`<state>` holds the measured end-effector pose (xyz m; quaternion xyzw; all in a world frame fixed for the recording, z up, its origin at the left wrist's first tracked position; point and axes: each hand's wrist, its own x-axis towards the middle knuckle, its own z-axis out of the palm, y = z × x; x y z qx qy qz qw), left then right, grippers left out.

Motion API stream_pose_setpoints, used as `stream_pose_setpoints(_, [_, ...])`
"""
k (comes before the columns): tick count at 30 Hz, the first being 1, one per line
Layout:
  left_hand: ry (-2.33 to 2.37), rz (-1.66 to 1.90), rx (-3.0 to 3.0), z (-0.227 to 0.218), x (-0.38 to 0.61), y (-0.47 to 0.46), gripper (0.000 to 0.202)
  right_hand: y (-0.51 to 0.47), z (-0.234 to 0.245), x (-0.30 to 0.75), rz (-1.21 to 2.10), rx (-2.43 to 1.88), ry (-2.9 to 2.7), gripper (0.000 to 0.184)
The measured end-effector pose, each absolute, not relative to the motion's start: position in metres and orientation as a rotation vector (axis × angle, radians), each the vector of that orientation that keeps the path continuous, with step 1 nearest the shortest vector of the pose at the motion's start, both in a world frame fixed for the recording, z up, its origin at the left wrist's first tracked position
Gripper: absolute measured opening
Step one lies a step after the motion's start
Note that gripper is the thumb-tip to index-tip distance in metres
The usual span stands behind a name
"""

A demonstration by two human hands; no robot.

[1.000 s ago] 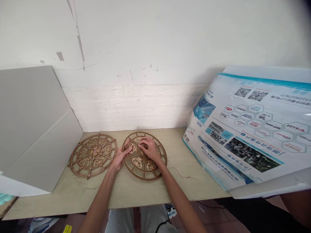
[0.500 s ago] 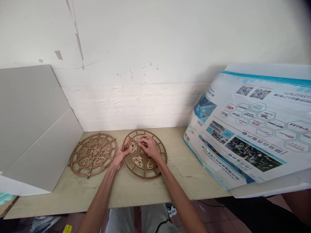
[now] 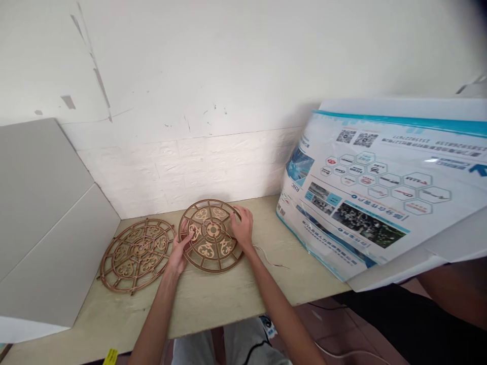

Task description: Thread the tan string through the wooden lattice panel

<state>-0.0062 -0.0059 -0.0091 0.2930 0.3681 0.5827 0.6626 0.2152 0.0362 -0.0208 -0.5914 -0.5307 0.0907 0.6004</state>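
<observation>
Two round openwork discs of brown laser-cut wood or metal lie flat on a pale wooden tabletop [image 3: 198, 299]. In front of me is the nearer disc [image 3: 207, 248], with a ring hub at its centre and curled inlays between its spokes. My left hand [image 3: 178, 256] grips its left rim, fingers over the edge. My right hand [image 3: 239, 226] holds its right rim. To the left, the other disc [image 3: 137, 256] lies almost touching the held one, with no hand on it.
A large printed plastic banner [image 3: 365, 203] leans in at the right of the tabletop. Grey board panels [image 3: 45, 218] stand at the left. A thin pale wire [image 3: 268, 257] lies on the table next to the disc. A white wall rises behind.
My right hand has moved off the disc's centre out to its right rim, uncovering the hub. My left hand has slid to the left rim. The view has swung to the left.
</observation>
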Motion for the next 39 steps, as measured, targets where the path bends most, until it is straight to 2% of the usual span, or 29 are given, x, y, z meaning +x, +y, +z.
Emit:
stream_pose_setpoints(4, [0.872, 1.33, 0.609, -0.008, -0.007, -0.007, 0.071, 0.041, -0.026, 0.224, 0.37, -1.544, -1.094, 0.053])
stream_pose_setpoints(7, [0.907, 1.324, 0.594, -0.009, -0.008, -0.006, 0.068, 0.043, -0.029, 0.226, 0.53, -1.553, -1.112, 0.045])
stream_pose_setpoints(12, [0.599, 1.277, 0.547, -0.008, -0.012, -0.001, 0.043, 0.046, -0.033, 0.229, 0.557, -1.48, -1.211, 0.037])
stream_pose_setpoints(17, [0.636, 1.162, 0.441, -0.006, -0.019, 0.002, 0.026, 0.047, -0.034, 0.227, 0.547, -1.468, -1.296, 0.033])
stream_pose_setpoints(22, [0.703, 1.044, 0.486, -0.006, -0.021, 0.003, 0.025, 0.045, -0.034, 0.224, 0.48, -1.492, -1.366, 0.031])
stream_pose_setpoints(31, [0.813, 1.124, 0.471, -0.009, -0.016, 0.002, 0.043, 0.028, -0.018, 0.209, 0.202, -1.376, -1.712, 0.03])
stream_pose_setpoints(39, [0.808, 1.156, 0.518, -0.012, -0.016, 0.004, 0.04, 0.025, -0.021, 0.197, 0.258, -1.225, -1.979, 0.026])
